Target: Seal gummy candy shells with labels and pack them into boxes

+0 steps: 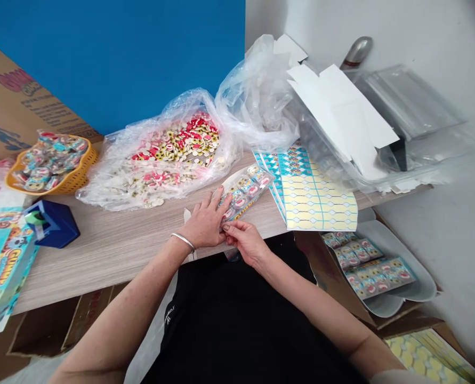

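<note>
Plastic pack of small round wrapped pieces, seen in the head view, lies aslant near the front edge of the wood-grain table. Left hand: palm down, fingers extended, laid over the pack's near end; silver bangle on its wrist. Right hand: thumb and forefinger together in a pinch at that same near end, just beside the left fingers; exactly what sits between the tips is too small to tell. Beyond the hands: clear bag with red, white and yellowish pieces. To the right of the pack: printed sheets. Far left: yellow basket of wrapped pieces, blue tape dispenser near it. Lower right: grey bin holding similar packs.
</note>
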A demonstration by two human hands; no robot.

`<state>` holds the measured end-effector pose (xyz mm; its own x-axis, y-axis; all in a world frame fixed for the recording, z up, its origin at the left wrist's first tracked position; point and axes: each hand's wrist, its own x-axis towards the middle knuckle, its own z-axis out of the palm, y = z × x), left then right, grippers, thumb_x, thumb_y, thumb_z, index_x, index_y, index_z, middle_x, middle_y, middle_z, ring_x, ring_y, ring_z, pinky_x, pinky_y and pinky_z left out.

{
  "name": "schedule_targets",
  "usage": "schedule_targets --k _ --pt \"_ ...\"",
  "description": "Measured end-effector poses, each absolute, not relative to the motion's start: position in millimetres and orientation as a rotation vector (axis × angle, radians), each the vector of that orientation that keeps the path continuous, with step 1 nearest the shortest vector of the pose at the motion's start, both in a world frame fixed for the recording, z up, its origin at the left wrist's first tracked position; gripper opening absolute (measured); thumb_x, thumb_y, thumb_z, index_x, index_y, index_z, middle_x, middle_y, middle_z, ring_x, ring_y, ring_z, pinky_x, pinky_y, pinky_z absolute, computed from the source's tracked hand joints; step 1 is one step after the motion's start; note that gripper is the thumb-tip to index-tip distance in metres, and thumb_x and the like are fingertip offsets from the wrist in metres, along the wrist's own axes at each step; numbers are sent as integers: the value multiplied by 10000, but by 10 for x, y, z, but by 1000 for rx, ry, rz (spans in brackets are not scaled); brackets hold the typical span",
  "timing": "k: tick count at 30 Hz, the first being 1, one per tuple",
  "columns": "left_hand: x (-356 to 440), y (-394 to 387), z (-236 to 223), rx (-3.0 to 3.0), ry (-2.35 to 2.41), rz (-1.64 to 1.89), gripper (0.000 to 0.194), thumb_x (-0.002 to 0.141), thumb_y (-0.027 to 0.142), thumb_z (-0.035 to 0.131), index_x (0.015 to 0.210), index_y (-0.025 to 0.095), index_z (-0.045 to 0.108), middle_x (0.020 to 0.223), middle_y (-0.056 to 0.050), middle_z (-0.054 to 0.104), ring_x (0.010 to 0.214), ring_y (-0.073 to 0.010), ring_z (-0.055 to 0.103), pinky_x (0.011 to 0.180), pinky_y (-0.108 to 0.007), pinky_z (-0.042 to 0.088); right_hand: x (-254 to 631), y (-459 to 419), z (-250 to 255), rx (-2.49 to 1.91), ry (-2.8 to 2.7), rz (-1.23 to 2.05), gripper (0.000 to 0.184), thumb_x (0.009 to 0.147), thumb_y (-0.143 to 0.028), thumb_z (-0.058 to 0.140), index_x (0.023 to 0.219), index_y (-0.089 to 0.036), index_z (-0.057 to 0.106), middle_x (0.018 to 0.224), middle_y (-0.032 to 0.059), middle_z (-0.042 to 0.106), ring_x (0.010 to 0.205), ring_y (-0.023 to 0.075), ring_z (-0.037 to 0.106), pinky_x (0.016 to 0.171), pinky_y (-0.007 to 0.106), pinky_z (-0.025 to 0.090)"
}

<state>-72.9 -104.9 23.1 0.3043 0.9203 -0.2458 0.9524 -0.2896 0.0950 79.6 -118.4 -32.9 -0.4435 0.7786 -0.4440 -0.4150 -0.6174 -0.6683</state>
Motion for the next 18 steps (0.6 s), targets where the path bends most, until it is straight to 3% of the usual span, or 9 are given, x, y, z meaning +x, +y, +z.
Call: schedule_targets --k 9,13,18 --pt "-914 -1022 261 2420 1461 -205 1159 743 529 739 1606 144 69 1661 -266 -56 1501 -537 26 1124 -657 306 807 -1183 -384 -945 -735 2055 307 633 -439 869 689 -202 682 563 -37 615 525 95 531 578 239 448" --pt "-1041 -1000 159 2541 1341 -121 1200 713 468 799 1608 162 61 1671 -241 1 1525 -477 5 1172 -606 279 809 -1186 -393 -981 -752 2042 329 633 -458 872 698 -196 685 576 -34 623 533 97 547 585 244 472" --pt "-1088 -997 93 2580 1337 -85 1093 798 485 734 1609 177 71 1679 -211 19 1538 -435 26 1187 -577 274 802 -1193 -403 -1012 -794 2013 336 645 -467 864 688 -201 664 568 -40 613 533 101 558 594 249 484"
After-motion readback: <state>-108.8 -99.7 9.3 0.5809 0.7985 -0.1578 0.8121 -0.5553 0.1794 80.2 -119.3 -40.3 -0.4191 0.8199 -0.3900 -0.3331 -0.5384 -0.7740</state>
